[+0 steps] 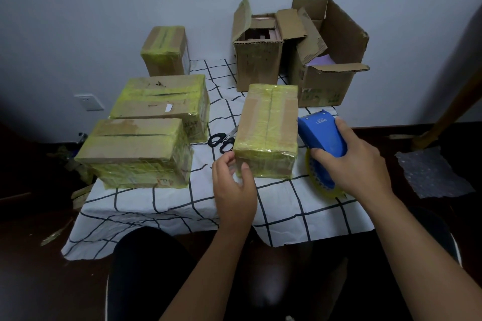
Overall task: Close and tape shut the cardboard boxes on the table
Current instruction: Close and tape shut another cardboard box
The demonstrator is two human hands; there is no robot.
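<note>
A closed cardboard box (268,128) wrapped in yellowish tape lies in the middle of the table. My left hand (233,185) touches its near left corner, thumb and fingers on the taped front face. My right hand (357,164) grips a blue tape dispenser (323,135) with a yellowish tape roll, just right of that box. Two open boxes stand at the back: a tall one (258,60) with raised flaps and a wide one (331,70).
Three more taped boxes sit at the left: near (135,151), middle (161,101) and far (165,49). Black scissors (221,141) lie between the boxes. The table has a white grid cloth (182,211). A bubble-wrap sheet (430,172) lies on the floor at the right.
</note>
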